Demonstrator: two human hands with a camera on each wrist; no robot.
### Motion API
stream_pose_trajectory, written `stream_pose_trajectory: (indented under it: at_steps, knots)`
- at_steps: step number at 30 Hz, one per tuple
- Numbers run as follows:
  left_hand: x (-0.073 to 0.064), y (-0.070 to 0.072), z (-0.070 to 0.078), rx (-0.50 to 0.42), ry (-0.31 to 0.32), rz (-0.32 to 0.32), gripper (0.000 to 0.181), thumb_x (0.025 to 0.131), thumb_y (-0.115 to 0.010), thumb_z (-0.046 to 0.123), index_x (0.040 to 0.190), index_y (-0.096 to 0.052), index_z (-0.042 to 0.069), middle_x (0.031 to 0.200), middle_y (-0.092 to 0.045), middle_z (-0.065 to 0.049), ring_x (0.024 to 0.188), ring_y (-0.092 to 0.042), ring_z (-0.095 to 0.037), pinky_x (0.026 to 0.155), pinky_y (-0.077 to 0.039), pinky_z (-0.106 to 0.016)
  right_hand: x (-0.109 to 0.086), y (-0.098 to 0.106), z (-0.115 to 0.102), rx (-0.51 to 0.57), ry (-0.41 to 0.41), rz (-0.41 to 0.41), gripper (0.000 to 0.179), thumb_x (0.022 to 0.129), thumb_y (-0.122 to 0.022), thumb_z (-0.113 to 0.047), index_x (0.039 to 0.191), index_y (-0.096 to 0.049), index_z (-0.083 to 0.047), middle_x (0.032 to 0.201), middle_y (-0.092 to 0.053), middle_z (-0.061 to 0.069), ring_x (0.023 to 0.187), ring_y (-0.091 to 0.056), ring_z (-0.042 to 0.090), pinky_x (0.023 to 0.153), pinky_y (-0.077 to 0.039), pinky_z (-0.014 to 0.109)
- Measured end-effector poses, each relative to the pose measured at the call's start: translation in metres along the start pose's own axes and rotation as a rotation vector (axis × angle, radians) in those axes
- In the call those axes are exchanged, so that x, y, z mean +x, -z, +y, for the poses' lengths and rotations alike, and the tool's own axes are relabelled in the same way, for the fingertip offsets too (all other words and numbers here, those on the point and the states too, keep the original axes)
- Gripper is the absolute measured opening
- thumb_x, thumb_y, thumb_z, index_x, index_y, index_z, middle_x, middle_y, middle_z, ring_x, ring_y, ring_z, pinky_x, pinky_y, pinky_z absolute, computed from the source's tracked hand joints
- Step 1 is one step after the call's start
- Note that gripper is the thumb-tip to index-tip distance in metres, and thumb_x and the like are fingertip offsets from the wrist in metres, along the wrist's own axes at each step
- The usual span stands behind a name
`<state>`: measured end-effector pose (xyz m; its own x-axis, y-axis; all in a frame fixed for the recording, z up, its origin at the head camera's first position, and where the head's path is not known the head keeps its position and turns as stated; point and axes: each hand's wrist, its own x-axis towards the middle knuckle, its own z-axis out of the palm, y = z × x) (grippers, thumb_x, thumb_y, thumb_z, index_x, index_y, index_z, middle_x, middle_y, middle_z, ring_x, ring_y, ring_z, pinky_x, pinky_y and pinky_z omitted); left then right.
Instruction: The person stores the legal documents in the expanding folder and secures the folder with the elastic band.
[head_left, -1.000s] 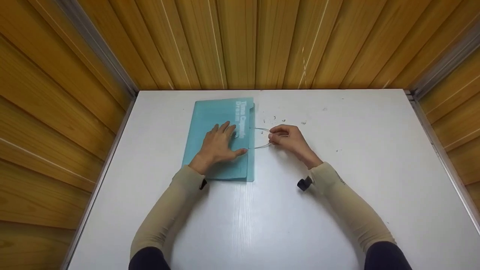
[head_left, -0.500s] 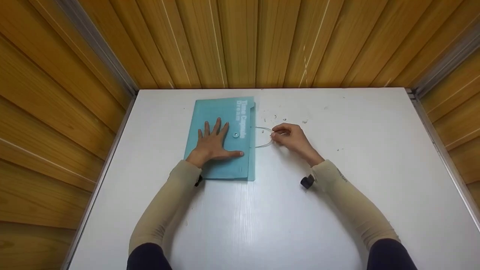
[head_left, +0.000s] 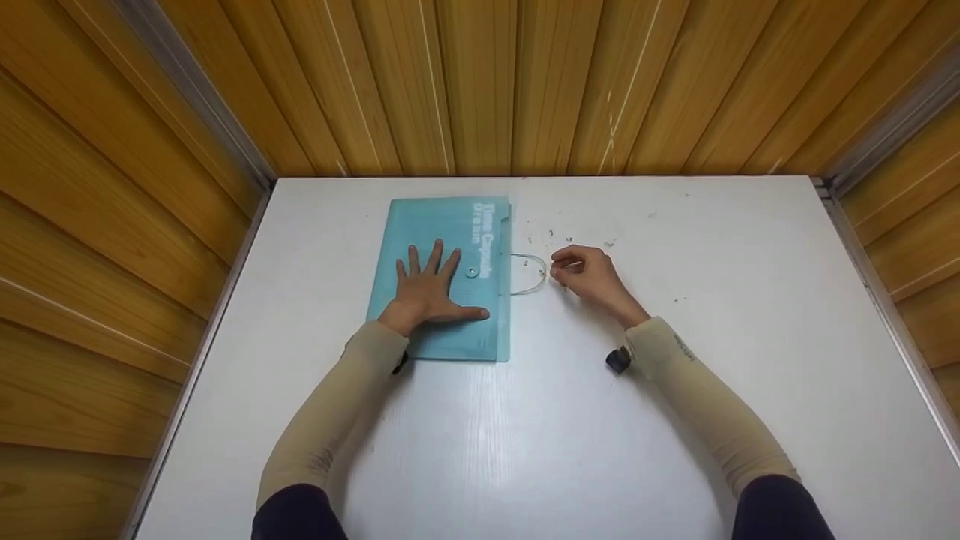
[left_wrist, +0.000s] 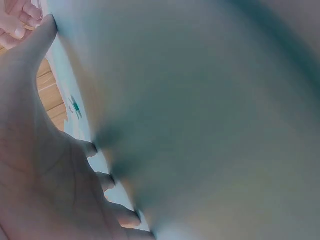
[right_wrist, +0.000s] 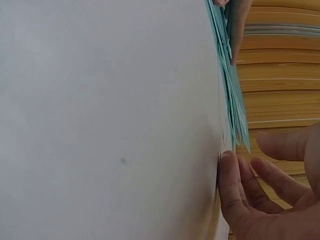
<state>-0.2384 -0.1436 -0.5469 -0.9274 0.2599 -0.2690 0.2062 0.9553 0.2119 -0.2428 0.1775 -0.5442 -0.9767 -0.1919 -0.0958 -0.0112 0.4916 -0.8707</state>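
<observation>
A teal plastic document folder with white lettering lies on the table, its flap side to the right. My left hand rests on it with fingers spread and thumb pointing right, below a small round button. A thin elastic cord loops out from the folder's right edge. Just right of that loop is my right hand, its fingers loosely bent. In the right wrist view, thumb and fingers stand apart with nothing between them, and the cord loop hangs free of them.
The white table meets wood-patterned walls at the back and sides. Several small dark marks dot the tabletop behind the right hand. A black wrist device sits below the right sleeve.
My right hand has let go of the elastic cord and moved slightly right. My left hand has shifted left on the folder and spread its fingers, uncovering the button.
</observation>
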Motion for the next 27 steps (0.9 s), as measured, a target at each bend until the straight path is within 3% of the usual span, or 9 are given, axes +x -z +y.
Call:
stream_pose_trajectory:
  at_steps: [10,20,27]
  knots:
    - [0.001,-0.001,0.001,0.029,0.007,-0.008,0.135,0.069,-0.059,0.098,0.174,-0.011,0.027,0.181,0.001,-0.013,0.161,0.004,-0.056,0.125,-0.006,-0.076,0.004,-0.005,0.001,-0.075,0.003,-0.027,0.030,0.097,-0.068,-0.003,0.126,-0.072,0.002,0.121,-0.075,0.020,0.106,-0.069,0.030,0.086,-0.052,0.031]
    - [0.002,0.000,0.002,0.007,0.004,-0.012,0.135,0.069,-0.061,0.096,0.174,-0.011,0.027,0.181,0.002,-0.012,0.161,0.007,-0.056,0.125,-0.004,-0.076,0.004,-0.007,-0.003,-0.104,-0.016,-0.008,0.024,0.094,-0.071,-0.001,0.117,-0.075,0.003,0.111,-0.075,0.017,0.095,-0.066,0.021,0.080,-0.052,0.025]
    - [0.003,0.000,0.002,0.008,0.006,-0.012,0.135,0.069,-0.060,0.096,0.174,-0.011,0.027,0.181,0.003,-0.012,0.161,0.006,-0.056,0.125,-0.004,-0.076,0.008,-0.011,-0.004,-0.033,-0.012,-0.045,0.023,0.096,-0.074,-0.007,0.118,-0.076,-0.001,0.110,-0.076,0.014,0.093,-0.068,0.018,0.077,-0.053,0.023]
